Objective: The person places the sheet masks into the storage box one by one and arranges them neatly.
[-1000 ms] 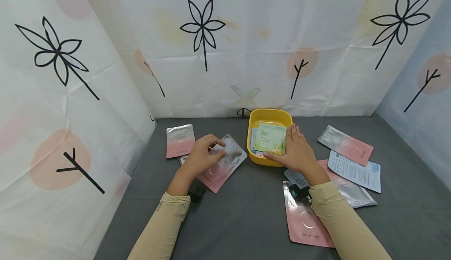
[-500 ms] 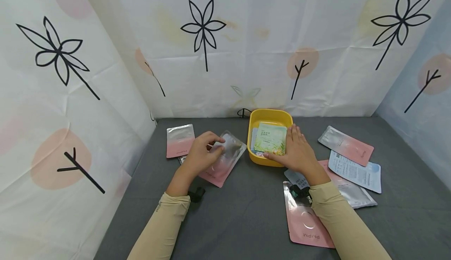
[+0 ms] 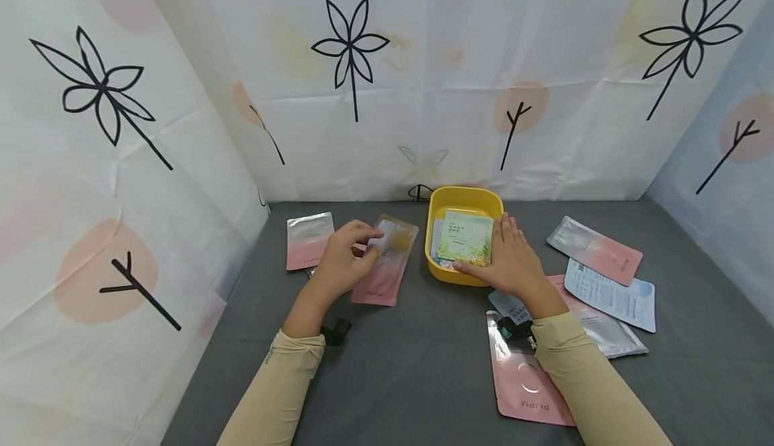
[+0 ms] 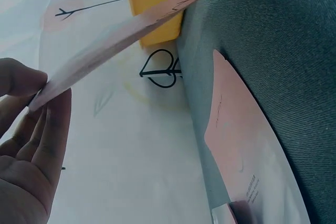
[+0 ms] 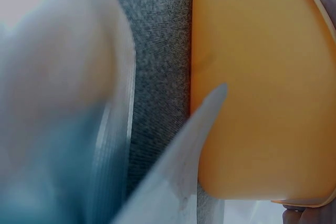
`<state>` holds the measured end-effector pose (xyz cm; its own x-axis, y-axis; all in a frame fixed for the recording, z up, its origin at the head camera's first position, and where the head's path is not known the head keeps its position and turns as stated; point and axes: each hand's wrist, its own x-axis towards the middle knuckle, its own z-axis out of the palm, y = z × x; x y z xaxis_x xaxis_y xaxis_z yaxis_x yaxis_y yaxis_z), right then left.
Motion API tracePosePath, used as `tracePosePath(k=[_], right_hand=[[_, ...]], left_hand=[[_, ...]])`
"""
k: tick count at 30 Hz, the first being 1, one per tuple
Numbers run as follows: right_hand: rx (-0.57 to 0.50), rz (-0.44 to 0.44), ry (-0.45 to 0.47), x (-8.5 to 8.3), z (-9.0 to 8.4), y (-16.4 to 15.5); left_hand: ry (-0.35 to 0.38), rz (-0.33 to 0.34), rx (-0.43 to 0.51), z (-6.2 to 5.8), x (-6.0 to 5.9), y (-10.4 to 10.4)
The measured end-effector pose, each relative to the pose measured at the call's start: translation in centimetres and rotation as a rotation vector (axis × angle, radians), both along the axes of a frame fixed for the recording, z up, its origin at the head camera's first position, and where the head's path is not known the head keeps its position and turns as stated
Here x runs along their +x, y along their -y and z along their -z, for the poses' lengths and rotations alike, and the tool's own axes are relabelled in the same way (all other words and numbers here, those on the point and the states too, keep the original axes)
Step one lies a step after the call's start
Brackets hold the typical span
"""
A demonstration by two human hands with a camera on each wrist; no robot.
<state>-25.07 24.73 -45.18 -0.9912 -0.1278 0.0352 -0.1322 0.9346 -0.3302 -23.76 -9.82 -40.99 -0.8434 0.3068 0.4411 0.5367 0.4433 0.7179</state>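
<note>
Pink-silver sachet point(image 3: 387, 258) pinched, tilted up, left of yellow tub point(image 3: 462, 199).

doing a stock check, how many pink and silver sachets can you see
5: one in the left hand, the held pink sachet; one far left; one far right; one near the right sleeve; one partly under the blue-white packet. More may be hidden.

Bright even light, soft shadows, blurred right wrist view
</note>
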Motion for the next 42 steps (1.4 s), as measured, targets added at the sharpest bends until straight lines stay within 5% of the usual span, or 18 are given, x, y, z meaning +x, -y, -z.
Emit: tracePosePath(k=[27, 35, 42], right_hand=[[-0.004, -0.001, -0.027, 0.1, 0.3, 0.1], [0.0, -0.002, -0.039, 0.2, 0.5, 0.1], [-0.008, -0.006, -0.045, 0.1, 0.5, 0.0]], left_hand=[[-0.136, -0.092, 0.27, -1.2, 0.1, -0.5], [-0.201, -0.113, 0.382, -1.8, 0.0, -2.0], [-0.174, -0.122, 0.466, -2.6, 0.0, -3.9]])
